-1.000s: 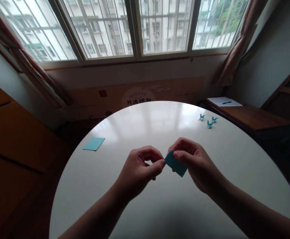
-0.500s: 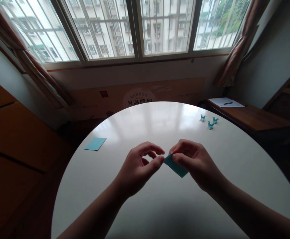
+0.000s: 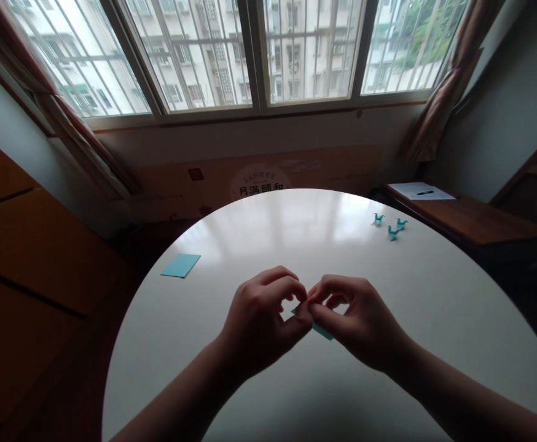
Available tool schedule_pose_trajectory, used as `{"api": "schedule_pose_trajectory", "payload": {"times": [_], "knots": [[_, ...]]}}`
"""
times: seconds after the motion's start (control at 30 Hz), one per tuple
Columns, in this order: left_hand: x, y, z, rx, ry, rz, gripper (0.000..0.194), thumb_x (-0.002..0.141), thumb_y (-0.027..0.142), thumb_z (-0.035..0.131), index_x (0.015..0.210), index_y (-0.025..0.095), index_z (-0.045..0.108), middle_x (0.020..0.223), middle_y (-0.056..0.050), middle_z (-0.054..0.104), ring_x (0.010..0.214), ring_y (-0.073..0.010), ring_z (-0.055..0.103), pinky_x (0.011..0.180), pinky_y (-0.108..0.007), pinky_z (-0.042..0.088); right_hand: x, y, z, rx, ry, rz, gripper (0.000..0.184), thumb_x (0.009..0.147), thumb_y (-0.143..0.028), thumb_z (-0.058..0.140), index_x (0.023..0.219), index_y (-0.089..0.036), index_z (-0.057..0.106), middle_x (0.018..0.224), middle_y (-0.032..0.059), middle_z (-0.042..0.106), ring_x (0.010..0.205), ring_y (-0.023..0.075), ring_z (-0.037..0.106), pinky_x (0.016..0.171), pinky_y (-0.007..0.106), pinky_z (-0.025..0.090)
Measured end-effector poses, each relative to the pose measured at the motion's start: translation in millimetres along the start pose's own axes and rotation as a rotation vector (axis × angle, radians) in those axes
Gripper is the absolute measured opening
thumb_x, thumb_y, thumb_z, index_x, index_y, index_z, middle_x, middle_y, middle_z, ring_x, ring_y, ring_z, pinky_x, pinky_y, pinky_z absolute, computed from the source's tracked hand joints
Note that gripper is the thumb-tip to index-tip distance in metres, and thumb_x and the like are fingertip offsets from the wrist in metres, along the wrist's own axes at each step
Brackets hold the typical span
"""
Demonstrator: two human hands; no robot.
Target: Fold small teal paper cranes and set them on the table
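Over the middle of the white round table (image 3: 259, 233), my left hand (image 3: 268, 313) and my right hand (image 3: 354, 313) meet at their fingertips. Both pinch a small piece of teal origami paper (image 3: 322, 331). Only slivers of the paper show, below and between the fingers; the rest is hidden behind them. To the left lies a square stack of light blue paper (image 3: 181, 265). Three small folded teal paper birds (image 3: 392, 232) stand in a group at the far right of the tabletop.
A wooden side table (image 3: 489, 218) at the right bears a white sheet (image 3: 421, 191) with a pen on it. Beyond the table are a barred window (image 3: 213, 55) and curtains. An orange-brown cabinet (image 3: 24, 258) stands at the left.
My left hand has closed onto the paper beside my right fingertips. The paper has turned and sits lower, with less of it visible. The view has shifted slightly.
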State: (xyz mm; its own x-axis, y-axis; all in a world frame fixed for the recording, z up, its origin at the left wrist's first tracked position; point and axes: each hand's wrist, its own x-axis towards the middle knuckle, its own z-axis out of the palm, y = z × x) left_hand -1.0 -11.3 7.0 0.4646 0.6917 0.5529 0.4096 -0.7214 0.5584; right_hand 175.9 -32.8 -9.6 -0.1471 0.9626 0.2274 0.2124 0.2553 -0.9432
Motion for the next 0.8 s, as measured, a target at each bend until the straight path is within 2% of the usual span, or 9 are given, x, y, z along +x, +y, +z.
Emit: {"api": "schedule_pose_trajectory", "payload": {"times": [0.1,0.2,0.37,0.5,0.7,0.8], "knots": [[-1,2,1.1,-0.038,0.020,-0.029,0.012,0.073,0.004,0.064,0.072,0.016,0.064,0.079,-0.002,0.065,0.064,-0.0122,0.056,0.054,-0.023,0.049,0,-4,-1,0.071,-0.022,0.062,0.007,0.078,-0.018,0.066,0.074,-0.018,0.072,0.075,0.0031,0.072,0.065,0.0168,0.062,0.053,0.025,0.045],[0,4,1.8,-0.078,0.020,-0.072,0.012,0.074,0.005,0.063,0.072,0.017,0.064,0.079,-0.002,0.064,0.064,-0.0124,0.057,0.053,-0.022,0.049,0,-6,-2,0.114,-0.039,0.093,0.006,0.078,-0.020,0.067,0.075,-0.016,0.072,0.074,0.0037,0.071,0.063,0.0166,0.060,0.051,0.025,0.043],[3,2,-0.6,-0.092,-0.090,-0.168,0.007,0.084,0.013,0.062,0.079,0.017,0.065,0.084,-0.003,0.064,0.070,-0.0145,0.061,0.052,-0.022,0.049,3,-3,-5,0.134,-0.032,0.061,0.010,0.079,-0.024,0.069,0.075,-0.015,0.071,0.073,0.0055,0.070,0.065,0.0180,0.061,0.056,0.027,0.046],[3,-3,-2.8,-0.080,-0.162,-0.132,0.009,0.092,0.020,0.059,0.084,0.018,0.064,0.089,-0.005,0.065,0.075,-0.0156,0.062,0.059,-0.024,0.051,4,-1,-6,0.144,-0.043,0.072,0.011,0.081,-0.024,0.071,0.074,-0.015,0.071,0.070,0.0045,0.069,0.063,0.0170,0.059,0.055,0.026,0.046],[3,-4,-3.6,0.013,-0.174,-0.074,0.011,0.094,0.015,0.053,0.085,0.018,0.058,0.091,-0.005,0.062,0.071,-0.0151,0.057,0.060,-0.026,0.050,5,1,-8,0.218,-0.101,0.144,0.007,0.079,-0.020,0.071,0.074,-0.015,0.069,0.067,0.0022,0.066,0.060,0.0160,0.059,0.052,0.025,0.045],[6,-5,-10.6,0.005,-0.121,-0.092,0.013,0.096,0.017,0.052,0.084,0.018,0.057,0.088,-0.004,0.060,0.071,-0.0148,0.056,0.059,-0.026,0.048,8,1,-10,0.199,-0.094,0.153,0.009,0.079,-0.021,0.069,0.073,-0.015,0.068,0.066,0.0010,0.064,0.061,0.0152,0.057,0.054,0.026,0.046]]}}
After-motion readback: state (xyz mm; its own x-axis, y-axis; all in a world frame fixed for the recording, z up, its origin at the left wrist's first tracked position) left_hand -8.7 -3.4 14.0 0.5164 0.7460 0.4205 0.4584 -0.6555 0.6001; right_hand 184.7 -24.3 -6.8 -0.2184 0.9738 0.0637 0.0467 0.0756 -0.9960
